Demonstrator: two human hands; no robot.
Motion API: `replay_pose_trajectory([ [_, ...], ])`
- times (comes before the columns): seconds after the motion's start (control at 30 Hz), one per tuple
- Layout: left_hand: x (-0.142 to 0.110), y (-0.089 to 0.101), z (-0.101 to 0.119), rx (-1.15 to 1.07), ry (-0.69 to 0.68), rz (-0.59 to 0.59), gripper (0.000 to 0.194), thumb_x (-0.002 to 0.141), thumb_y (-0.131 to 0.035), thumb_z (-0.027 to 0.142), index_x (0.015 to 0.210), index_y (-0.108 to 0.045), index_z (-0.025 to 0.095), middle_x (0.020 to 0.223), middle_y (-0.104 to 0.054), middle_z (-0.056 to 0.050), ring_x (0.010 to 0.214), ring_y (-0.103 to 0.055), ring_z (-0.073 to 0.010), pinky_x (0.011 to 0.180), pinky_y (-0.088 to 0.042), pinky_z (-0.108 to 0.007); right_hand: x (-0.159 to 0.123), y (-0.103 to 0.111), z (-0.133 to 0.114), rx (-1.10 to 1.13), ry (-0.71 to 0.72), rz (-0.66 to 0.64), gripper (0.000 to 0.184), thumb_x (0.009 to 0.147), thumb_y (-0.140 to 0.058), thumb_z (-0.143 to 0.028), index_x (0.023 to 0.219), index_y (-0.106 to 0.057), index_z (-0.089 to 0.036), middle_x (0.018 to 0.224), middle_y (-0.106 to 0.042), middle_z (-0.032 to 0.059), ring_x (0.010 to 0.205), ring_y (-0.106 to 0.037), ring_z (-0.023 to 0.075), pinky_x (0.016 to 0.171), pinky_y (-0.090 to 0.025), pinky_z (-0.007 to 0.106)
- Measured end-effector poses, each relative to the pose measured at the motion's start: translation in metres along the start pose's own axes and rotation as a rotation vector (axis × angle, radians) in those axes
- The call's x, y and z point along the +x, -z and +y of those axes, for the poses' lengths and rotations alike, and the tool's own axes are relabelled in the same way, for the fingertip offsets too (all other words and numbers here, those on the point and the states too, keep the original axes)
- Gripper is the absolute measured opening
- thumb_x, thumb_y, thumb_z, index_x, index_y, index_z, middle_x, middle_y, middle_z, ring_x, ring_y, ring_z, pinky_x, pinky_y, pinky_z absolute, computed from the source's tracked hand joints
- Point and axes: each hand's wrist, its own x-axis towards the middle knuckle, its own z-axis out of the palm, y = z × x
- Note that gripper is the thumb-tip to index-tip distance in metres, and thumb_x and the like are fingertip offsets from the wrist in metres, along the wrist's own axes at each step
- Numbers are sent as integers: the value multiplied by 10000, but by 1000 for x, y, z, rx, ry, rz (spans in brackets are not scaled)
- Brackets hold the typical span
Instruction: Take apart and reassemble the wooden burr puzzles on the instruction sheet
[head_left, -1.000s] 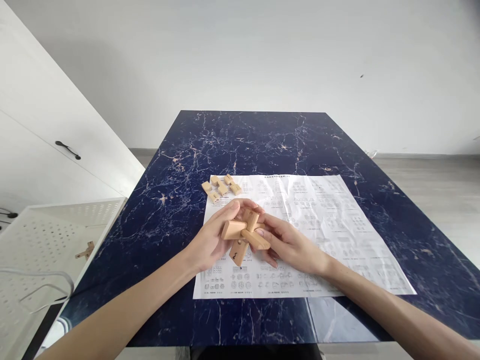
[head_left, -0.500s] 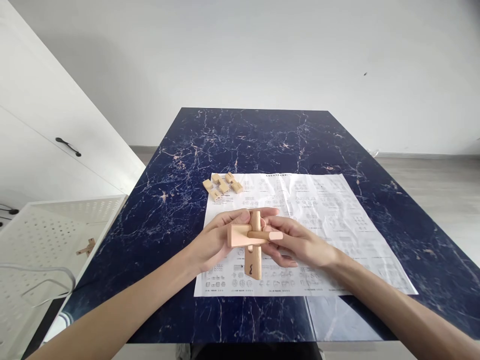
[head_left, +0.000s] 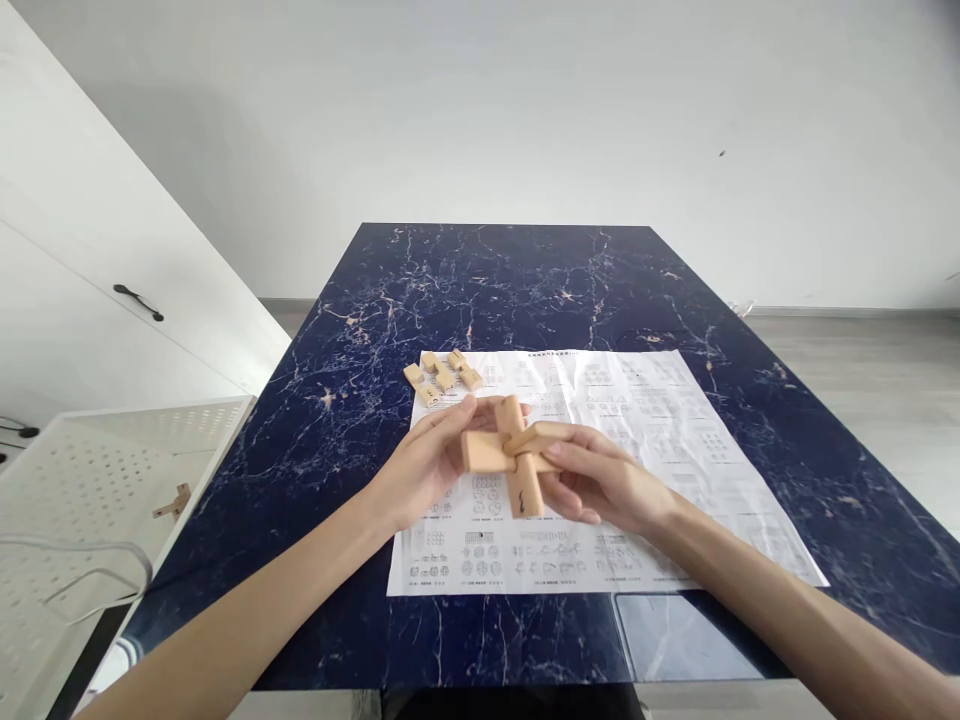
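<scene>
Between my hands, above a printed sheet [head_left: 660, 480], is a wooden interlocking puzzle [head_left: 487, 453] of crossed bars, one bar marked with a dark number. My left hand [head_left: 429, 465] grips it from the left, the fingers partly hidden behind the bars. My right hand [head_left: 600, 475] has its thumb and fingers closed on the bar that points right. Past my left hand, several small wooden blocks [head_left: 445, 380] lie together on the sheet's upper left corner.
The sheet lies on a dark blue marble-patterned table [head_left: 480, 290]. A white perforated basket [head_left: 67, 490] stands at the left with a small wooden piece [head_left: 174, 501] in it. A white cabinet [head_left: 112, 240] is behind it. A flat glossy rectangular thing [head_left: 682, 635] lies at the near edge.
The puzzle has turned and tilted between my hands, and its numbered bar has swung up and to the right. My right thumb now presses on the right bar.
</scene>
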Motion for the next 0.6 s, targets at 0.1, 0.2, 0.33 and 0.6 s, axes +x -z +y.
replay_pose_trajectory([
  [0.1,3,2,-3,-42,-50,46,330,1029,-703,452,1223,-818,211,1327,-768,-101,1277,-674,-279,1097,-500,-370,1,12,-9,-16,70,215,432,1075,-589,-476,732,-571,-215,532,-457,-69,393,-281,71,417,-240,268],
  [0.2,3,3,-6,-18,-19,39,368,1033,-692,463,1257,-795,190,1387,-743,-134,1319,-668,-314,1112,-503,-413,3,30,-18,-66,191,506,354,1025,-667,-478,788,-588,-228,592,-458,-66,441,-290,86,446,-292,278],
  [0.33,0,2,-5,-8,7,51,324,1004,-735,433,1186,-807,174,1333,-763,-141,1258,-698,-306,1065,-526,-407,5,62,-25,-216,326,872,414,926,-782,-511,747,-519,-246,657,-463,-43,505,-365,103,436,-306,272],
  [0.6,0,7,-7,-37,9,127,228,926,-815,357,1057,-818,171,1168,-769,-104,1045,-699,-223,926,-539,-340,-8,116,-40,-464,422,1447,268,852,-707,-338,739,-483,-244,548,-407,-97,462,-312,79,420,-225,246],
])
